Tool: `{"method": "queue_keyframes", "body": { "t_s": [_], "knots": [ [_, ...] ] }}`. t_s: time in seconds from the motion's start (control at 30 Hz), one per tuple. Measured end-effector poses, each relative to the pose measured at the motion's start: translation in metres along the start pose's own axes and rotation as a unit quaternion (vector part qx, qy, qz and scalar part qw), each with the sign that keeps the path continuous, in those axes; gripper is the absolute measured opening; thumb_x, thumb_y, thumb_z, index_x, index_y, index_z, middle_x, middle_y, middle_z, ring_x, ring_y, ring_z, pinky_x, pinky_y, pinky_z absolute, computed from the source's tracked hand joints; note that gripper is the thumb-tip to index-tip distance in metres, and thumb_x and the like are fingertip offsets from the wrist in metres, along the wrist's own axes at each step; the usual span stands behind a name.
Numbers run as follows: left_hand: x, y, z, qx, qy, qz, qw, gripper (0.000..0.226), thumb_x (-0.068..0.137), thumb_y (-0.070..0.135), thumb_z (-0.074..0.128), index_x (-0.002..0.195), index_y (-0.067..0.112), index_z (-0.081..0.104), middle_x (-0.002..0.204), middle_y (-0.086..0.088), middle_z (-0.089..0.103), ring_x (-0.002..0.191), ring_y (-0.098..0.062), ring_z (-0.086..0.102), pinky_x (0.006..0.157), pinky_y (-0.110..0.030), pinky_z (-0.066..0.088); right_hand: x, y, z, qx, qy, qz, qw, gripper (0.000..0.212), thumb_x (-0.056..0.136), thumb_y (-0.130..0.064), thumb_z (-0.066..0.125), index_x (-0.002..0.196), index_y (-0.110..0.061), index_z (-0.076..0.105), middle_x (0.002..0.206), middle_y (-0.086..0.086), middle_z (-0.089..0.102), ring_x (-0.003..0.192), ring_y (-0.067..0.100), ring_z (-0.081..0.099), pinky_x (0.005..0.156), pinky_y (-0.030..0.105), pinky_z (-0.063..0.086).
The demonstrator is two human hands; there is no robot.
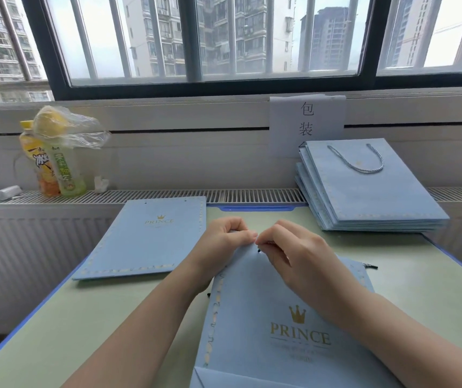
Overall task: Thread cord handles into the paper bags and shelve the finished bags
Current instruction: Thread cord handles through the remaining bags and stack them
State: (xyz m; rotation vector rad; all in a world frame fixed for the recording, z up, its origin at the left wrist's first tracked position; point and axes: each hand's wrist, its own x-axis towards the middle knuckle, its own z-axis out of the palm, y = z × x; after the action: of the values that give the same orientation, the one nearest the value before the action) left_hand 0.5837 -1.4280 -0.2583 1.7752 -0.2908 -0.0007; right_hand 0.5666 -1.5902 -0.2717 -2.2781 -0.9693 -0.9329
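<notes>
Closest blue bag (pixel 274 317): left hand (pixel 224 242) pinches its top edge, right hand (pixel 288 253) pinches cord tip (pixel 259 250); next, feed it through the hole.

A pale green bench (pixel 56 317) with a blue edge is carrying 1 flat blue bag (pixel 146 242) at its far left and another blue bag (pixel 266 317) near the front. A stack of finished bags (pixel 370 197) is lying at its far right corner, overhanging onto the radiator grille (pixel 238 195).
</notes>
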Motion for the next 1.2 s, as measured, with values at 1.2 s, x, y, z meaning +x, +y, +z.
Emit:
{"method": "queue_keyframes", "body": {
  "t_s": [1.2],
  "knots": [
    [0.005, -0.01, -0.008, 0.082, -0.006, 0.008, 0.997, 0.053, 0.096, 0.027, 0.054, 0.063, -0.012, 0.045, 0.064, -0.011, 0.039, 0.058, -0.022, 0.033, 0.051, -0.028, 0.027, -0.001, 0.006, -0.004, 0.101, -0.16, 0.118, 0.975, 0.008, 0.092, -0.027, 0.058, 0.092, -0.029, 0.05, 0.092, -0.019, 0.056, 0.088, -0.009, 0.048, 0.076, 0.003, 0.032]
  ]
}}
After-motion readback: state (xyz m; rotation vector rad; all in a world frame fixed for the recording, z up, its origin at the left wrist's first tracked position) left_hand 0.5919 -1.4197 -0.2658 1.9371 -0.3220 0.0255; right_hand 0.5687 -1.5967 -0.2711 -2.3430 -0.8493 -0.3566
